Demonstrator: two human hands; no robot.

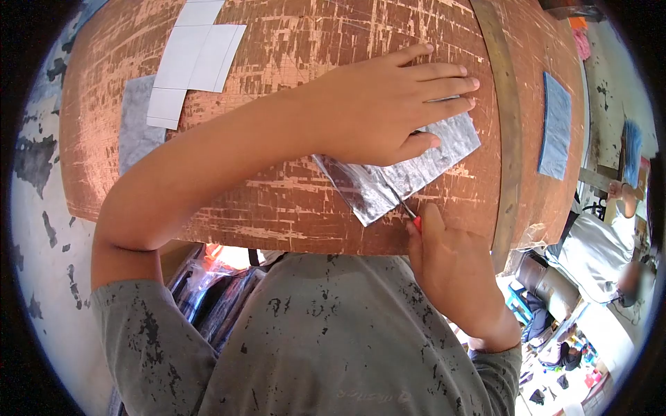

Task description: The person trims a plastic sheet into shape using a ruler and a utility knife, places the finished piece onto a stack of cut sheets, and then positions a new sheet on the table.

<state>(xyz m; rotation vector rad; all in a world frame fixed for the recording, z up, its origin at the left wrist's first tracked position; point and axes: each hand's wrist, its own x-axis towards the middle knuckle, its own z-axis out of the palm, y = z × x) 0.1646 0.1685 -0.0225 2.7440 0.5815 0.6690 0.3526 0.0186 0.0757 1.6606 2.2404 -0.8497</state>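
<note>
My left hand (pixel 392 111) lies flat, fingers spread, across a silvery-grey sheet (pixel 444 156) on the worn wooden table (pixel 298 208). It covers much of the sheet's upper part. Close to the near edge, my right hand (pixel 454 267) is closed around a thin pointed tool with a red handle (pixel 417 222). The tool's narrow metal shaft reaches onto the sheet's lower edge. A dark thin line runs up the sheet from there; I cannot tell whether it is a cut or part of the tool. Most of the handle is hidden in my fingers.
White paper pieces with drawn lines (pixel 198 59) overlap a grey sheet (pixel 135 114) at the upper left. A long metal strip (pixel 510 125) crosses the table's right side, with a blue-grey piece (pixel 555 128) beyond it. Another person (pixel 593 249) is at the far right.
</note>
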